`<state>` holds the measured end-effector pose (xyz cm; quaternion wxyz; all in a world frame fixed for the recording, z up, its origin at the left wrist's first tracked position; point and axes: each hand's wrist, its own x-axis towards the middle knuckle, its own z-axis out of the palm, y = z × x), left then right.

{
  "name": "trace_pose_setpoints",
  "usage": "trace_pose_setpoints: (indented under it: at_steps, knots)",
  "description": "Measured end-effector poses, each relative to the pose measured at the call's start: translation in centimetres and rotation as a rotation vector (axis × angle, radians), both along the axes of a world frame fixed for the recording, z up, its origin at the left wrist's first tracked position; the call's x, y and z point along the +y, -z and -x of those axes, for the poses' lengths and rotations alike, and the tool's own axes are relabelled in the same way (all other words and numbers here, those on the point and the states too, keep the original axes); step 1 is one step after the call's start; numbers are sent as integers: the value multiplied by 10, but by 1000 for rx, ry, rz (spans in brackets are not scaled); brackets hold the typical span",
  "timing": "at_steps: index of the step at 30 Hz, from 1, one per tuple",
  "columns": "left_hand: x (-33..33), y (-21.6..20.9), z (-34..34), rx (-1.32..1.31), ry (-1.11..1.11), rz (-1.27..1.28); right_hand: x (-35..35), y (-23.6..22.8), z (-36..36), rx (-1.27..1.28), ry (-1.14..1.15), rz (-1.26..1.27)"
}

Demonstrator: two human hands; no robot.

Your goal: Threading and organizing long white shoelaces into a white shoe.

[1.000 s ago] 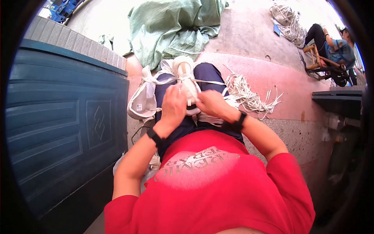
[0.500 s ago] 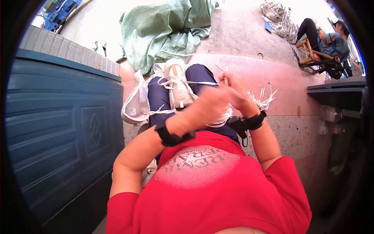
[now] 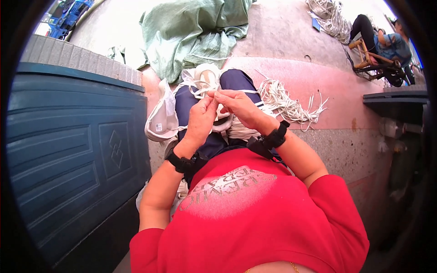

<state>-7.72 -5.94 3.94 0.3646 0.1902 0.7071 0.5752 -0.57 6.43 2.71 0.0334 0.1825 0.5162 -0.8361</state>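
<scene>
A beige lace-up shoe point(image 3: 209, 74) rests between my thighs, partly covered by my hands. My left hand point(image 3: 201, 119) and my right hand point(image 3: 238, 105) meet over it, fingertips pinched together on a white shoelace point(image 3: 200, 92). Part of the lace stretches right, across my dark trouser leg. What exactly lies between the fingertips is too small to see. Against my left leg leans a second pale shoe point(image 3: 161, 119), with white stuffing at its opening.
Loose white laces point(image 3: 284, 102) lie on the floor at my right. A green sheet point(image 3: 189, 38) is heaped ahead. The blue panelled door point(image 3: 77, 145) stands close on my left. Far right, a person point(image 3: 395, 48) sits near a bamboo chair point(image 3: 364, 52) and piled cord point(image 3: 334, 20).
Both hands have come left and down from beyond my right knee to the shoe. They uncover the laces on the floor. My left hand no longer crosses in front of the right.
</scene>
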Motion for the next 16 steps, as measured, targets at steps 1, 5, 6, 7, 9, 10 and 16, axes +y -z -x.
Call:
trace_pose_setpoints:
  at_steps: [1,5,6,7,9,10,16]
  knots:
    - [-2,-2,3,-102,12,14,0,1,0,24,-7,22]
    - [0,-7,0,-294,-11,-34,2,5,2,33,-9,78]
    - [0,-8,0,-298,-15,-14,1,7,3,8,-6,76]
    - [-1,-7,-1,-311,-19,-25,0,8,3,15,-1,89]
    - [-3,-4,1,-325,-24,-36,1,9,4,21,4,104]
    - [-5,-2,3,-308,1,-8,2,7,3,41,-36,153]
    - [-19,4,43,649,-16,91,65,-70,1,142,191,-345]
